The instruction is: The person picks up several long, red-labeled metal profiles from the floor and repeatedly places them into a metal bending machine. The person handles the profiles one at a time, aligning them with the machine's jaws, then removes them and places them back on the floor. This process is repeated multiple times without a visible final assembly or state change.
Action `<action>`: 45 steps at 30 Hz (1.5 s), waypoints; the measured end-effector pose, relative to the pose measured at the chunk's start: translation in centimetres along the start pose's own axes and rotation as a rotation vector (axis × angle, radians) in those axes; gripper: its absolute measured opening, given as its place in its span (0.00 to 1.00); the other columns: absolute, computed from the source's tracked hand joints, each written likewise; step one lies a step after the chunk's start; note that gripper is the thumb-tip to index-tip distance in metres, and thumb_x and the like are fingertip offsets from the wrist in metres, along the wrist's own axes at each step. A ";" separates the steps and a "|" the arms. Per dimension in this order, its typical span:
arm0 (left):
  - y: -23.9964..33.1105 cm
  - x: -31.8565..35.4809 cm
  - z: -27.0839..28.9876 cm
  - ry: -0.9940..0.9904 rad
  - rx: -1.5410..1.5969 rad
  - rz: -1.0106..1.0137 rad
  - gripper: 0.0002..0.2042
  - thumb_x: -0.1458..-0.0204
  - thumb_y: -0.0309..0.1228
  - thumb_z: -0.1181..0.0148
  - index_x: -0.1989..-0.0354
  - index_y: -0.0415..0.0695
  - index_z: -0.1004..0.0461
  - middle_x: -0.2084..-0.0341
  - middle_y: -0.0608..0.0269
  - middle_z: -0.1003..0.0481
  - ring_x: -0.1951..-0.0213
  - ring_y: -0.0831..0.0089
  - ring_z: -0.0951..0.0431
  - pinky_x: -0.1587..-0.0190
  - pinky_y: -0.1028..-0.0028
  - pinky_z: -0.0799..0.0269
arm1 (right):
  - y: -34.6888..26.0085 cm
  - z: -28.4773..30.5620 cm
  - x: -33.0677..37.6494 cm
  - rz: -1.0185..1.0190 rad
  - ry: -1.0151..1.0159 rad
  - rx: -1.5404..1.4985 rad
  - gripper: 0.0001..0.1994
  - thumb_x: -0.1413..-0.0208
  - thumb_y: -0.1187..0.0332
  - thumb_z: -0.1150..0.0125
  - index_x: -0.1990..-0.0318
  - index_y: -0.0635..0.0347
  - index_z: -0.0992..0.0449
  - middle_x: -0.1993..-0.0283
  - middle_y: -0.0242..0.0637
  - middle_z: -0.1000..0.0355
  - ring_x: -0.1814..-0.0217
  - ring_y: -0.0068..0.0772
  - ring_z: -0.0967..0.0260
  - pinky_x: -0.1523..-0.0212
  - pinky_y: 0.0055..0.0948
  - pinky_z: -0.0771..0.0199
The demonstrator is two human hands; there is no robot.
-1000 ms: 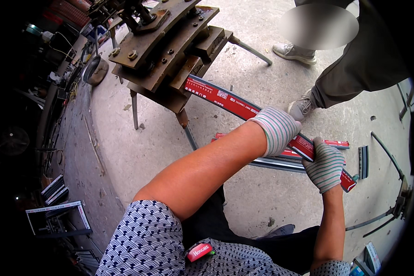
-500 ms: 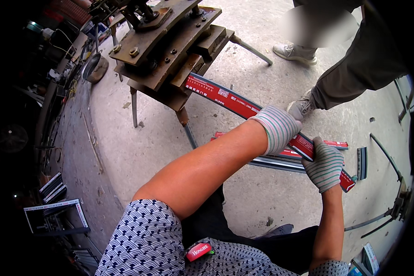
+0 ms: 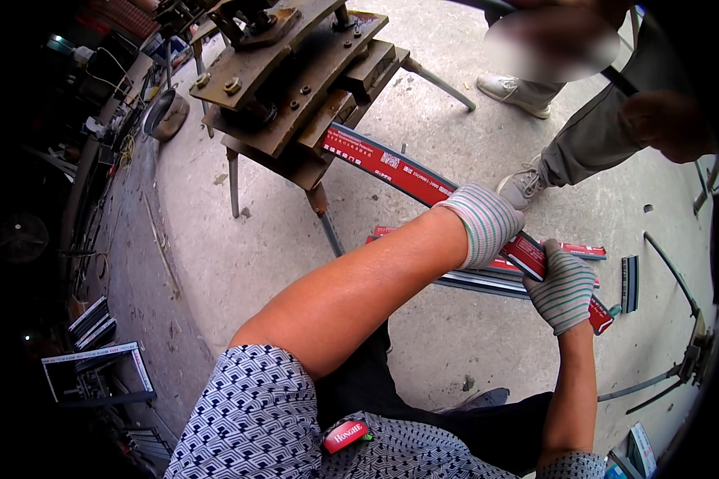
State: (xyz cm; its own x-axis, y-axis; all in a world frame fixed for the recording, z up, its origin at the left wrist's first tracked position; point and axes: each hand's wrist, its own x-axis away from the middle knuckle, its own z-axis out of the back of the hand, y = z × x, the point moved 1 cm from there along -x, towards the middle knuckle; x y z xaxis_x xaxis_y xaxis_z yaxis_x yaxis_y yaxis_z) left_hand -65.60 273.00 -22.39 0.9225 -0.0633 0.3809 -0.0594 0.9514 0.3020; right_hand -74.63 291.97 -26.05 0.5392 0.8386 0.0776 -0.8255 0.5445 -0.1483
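A long profile bar (image 3: 407,173) with red printed film and dark grey edges slants down to the right from a rusty metal press (image 3: 295,120). Its far end lies in or against the press plates. My left hand (image 3: 484,225), in a striped knit glove, is closed around the bar near its nearer end. Just beyond, my right hand (image 3: 563,286), gloved alike, is closed at that end. Another red-filmed end (image 3: 601,318) sticks out below the right hand; I cannot tell whether it is a separate bar. The right fingertips are partly hidden.
More red and grey profiles (image 3: 487,281) lie on the concrete floor under my hands. A short grey piece (image 3: 629,284) is at the right. Another person's shoe (image 3: 522,185) and hand (image 3: 669,126) are close by. A metal pan (image 3: 166,116) stands left of the press.
The other person's hands have come into view at the upper right, along with a dark rod-like thing. My hands and the bar have hardly moved.
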 end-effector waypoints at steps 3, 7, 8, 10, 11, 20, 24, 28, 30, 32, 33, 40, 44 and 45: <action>-0.1 -0.2 -0.3 0.020 0.006 -0.007 0.14 0.48 0.32 0.38 0.53 0.42 0.24 0.65 0.48 0.19 0.59 0.52 0.17 0.58 0.59 0.22 | 0.0 0.1 0.0 0.011 0.017 -0.004 0.21 0.61 0.63 0.24 0.61 0.56 0.28 0.70 0.42 0.25 0.66 0.50 0.25 0.64 0.42 0.26; -0.5 -0.2 -0.8 0.065 0.015 -0.014 0.14 0.49 0.34 0.37 0.55 0.42 0.23 0.64 0.48 0.19 0.59 0.51 0.17 0.57 0.59 0.22 | 0.0 0.0 0.0 0.038 0.033 -0.005 0.21 0.62 0.63 0.24 0.61 0.56 0.28 0.71 0.43 0.25 0.67 0.51 0.25 0.64 0.42 0.26; -0.5 -0.2 -0.8 0.061 0.019 -0.011 0.15 0.49 0.34 0.36 0.55 0.42 0.23 0.64 0.48 0.19 0.59 0.51 0.17 0.57 0.59 0.22 | 0.0 0.0 0.0 0.035 0.028 -0.008 0.21 0.62 0.63 0.24 0.62 0.56 0.28 0.71 0.43 0.25 0.67 0.51 0.25 0.65 0.43 0.26; -0.5 -0.3 -0.8 0.052 0.029 -0.007 0.15 0.50 0.35 0.36 0.55 0.42 0.23 0.64 0.48 0.19 0.59 0.51 0.17 0.56 0.59 0.22 | 0.1 0.1 -0.1 0.028 0.016 -0.006 0.21 0.62 0.63 0.24 0.62 0.56 0.28 0.71 0.43 0.25 0.67 0.51 0.25 0.65 0.43 0.26; -0.5 -0.3 -0.7 0.053 0.027 -0.007 0.15 0.50 0.35 0.36 0.55 0.42 0.23 0.64 0.48 0.19 0.59 0.51 0.17 0.56 0.59 0.22 | 0.1 0.1 -0.1 0.023 0.011 -0.001 0.21 0.62 0.63 0.25 0.62 0.56 0.28 0.71 0.43 0.25 0.67 0.51 0.25 0.65 0.43 0.26; -0.8 -0.2 -0.6 0.055 0.027 -0.004 0.17 0.51 0.36 0.35 0.55 0.41 0.23 0.62 0.48 0.19 0.58 0.51 0.17 0.55 0.59 0.22 | -0.2 0.5 -0.3 0.025 -0.002 0.001 0.18 0.61 0.64 0.26 0.64 0.58 0.28 0.72 0.45 0.26 0.68 0.51 0.25 0.65 0.42 0.26; -0.8 -0.1 -0.6 0.060 0.027 -0.011 0.17 0.51 0.36 0.35 0.55 0.40 0.23 0.62 0.48 0.19 0.57 0.51 0.17 0.55 0.58 0.21 | 0.1 0.3 -0.3 0.025 -0.010 -0.012 0.18 0.61 0.65 0.27 0.64 0.58 0.29 0.72 0.45 0.27 0.68 0.51 0.25 0.66 0.42 0.26; -0.7 0.1 -0.3 0.063 0.022 -0.026 0.17 0.52 0.35 0.34 0.55 0.40 0.23 0.63 0.48 0.19 0.58 0.52 0.17 0.55 0.59 0.21 | 0.0 0.4 -0.3 0.036 0.008 -0.020 0.18 0.61 0.66 0.27 0.64 0.59 0.29 0.73 0.46 0.27 0.69 0.52 0.26 0.67 0.43 0.26; -0.8 0.1 -0.3 0.062 0.023 -0.027 0.17 0.52 0.35 0.34 0.56 0.40 0.23 0.63 0.48 0.19 0.59 0.52 0.17 0.56 0.59 0.21 | -0.1 0.4 -0.3 0.044 0.016 -0.023 0.18 0.61 0.66 0.27 0.64 0.59 0.29 0.73 0.46 0.26 0.70 0.53 0.26 0.67 0.43 0.26; -0.8 0.0 -0.4 0.065 0.023 -0.029 0.16 0.52 0.34 0.33 0.56 0.40 0.23 0.64 0.48 0.19 0.59 0.52 0.17 0.56 0.60 0.21 | 0.0 0.4 -0.3 0.047 0.019 -0.037 0.18 0.62 0.66 0.27 0.64 0.59 0.29 0.73 0.46 0.26 0.70 0.53 0.26 0.67 0.43 0.26; -0.9 -0.1 -0.5 0.068 0.022 -0.030 0.16 0.52 0.34 0.33 0.56 0.40 0.23 0.64 0.48 0.19 0.60 0.53 0.17 0.56 0.60 0.21 | 0.0 0.4 -0.3 0.048 0.020 -0.044 0.18 0.62 0.67 0.27 0.63 0.59 0.29 0.72 0.46 0.26 0.70 0.53 0.26 0.67 0.43 0.26; -0.9 -0.1 -0.5 0.084 0.024 -0.022 0.15 0.52 0.34 0.33 0.58 0.40 0.22 0.65 0.48 0.19 0.60 0.52 0.17 0.57 0.59 0.21 | 0.0 0.3 -0.4 0.047 0.022 -0.027 0.19 0.62 0.66 0.26 0.63 0.59 0.28 0.72 0.46 0.26 0.70 0.53 0.25 0.68 0.43 0.26; -1.0 -0.1 -0.6 0.105 0.026 -0.034 0.15 0.52 0.34 0.33 0.58 0.40 0.22 0.66 0.48 0.19 0.60 0.52 0.17 0.57 0.59 0.21 | 0.0 0.4 -0.3 0.046 0.027 -0.025 0.18 0.62 0.67 0.26 0.64 0.59 0.27 0.73 0.46 0.26 0.70 0.52 0.25 0.68 0.42 0.26; -0.9 0.0 -0.6 0.114 0.027 -0.035 0.15 0.53 0.34 0.33 0.58 0.40 0.22 0.66 0.48 0.19 0.61 0.52 0.17 0.57 0.59 0.21 | 0.0 0.5 -0.3 0.044 0.022 -0.026 0.18 0.63 0.67 0.26 0.64 0.59 0.27 0.73 0.46 0.26 0.70 0.52 0.25 0.68 0.42 0.26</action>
State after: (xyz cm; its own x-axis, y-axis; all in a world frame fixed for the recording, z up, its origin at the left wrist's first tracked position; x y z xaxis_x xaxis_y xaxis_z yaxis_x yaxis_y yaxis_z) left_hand -65.35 272.29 -23.21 0.9615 -0.0603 0.2680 -0.0350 0.9408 0.3372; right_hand -74.89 291.77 -25.58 0.5059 0.8612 0.0488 -0.8442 0.5060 -0.1769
